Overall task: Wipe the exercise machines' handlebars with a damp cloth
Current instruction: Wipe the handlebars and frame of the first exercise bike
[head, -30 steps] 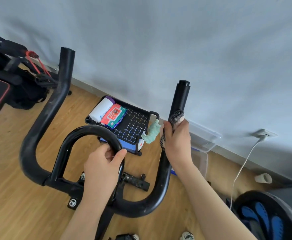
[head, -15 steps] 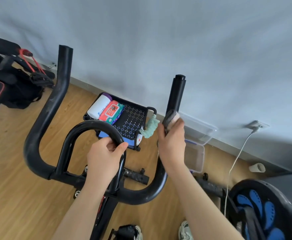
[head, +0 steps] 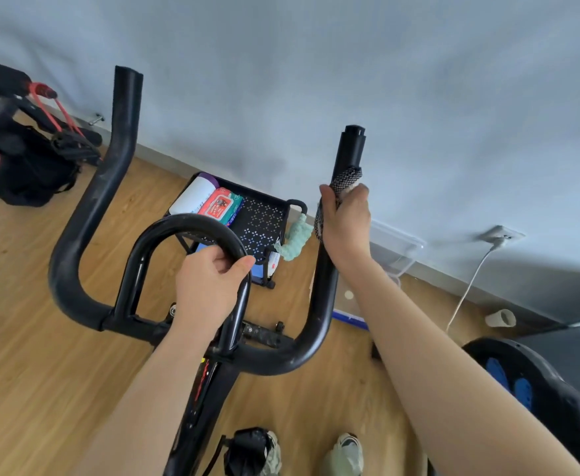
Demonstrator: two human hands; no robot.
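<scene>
A black exercise-bike handlebar fills the head view, with a left upright bar, a right upright bar and an inner loop. My right hand grips a dark patterned cloth wrapped round the right upright bar, a little below its top end. My left hand grips the right side of the inner loop. Part of the cloth hangs down beside my right thumb; the rest is hidden under my fingers.
Behind the bars a black perforated cart holds a white roll, a red wipes pack and a hanging green cloth. A clear bin stands by the wall. A wall socket with cable, another machine and my shoes are visible.
My right hand with the cloth slid down the right bar and has come back up towards its top. My left hand has stayed on the loop. The view shifted slightly.
</scene>
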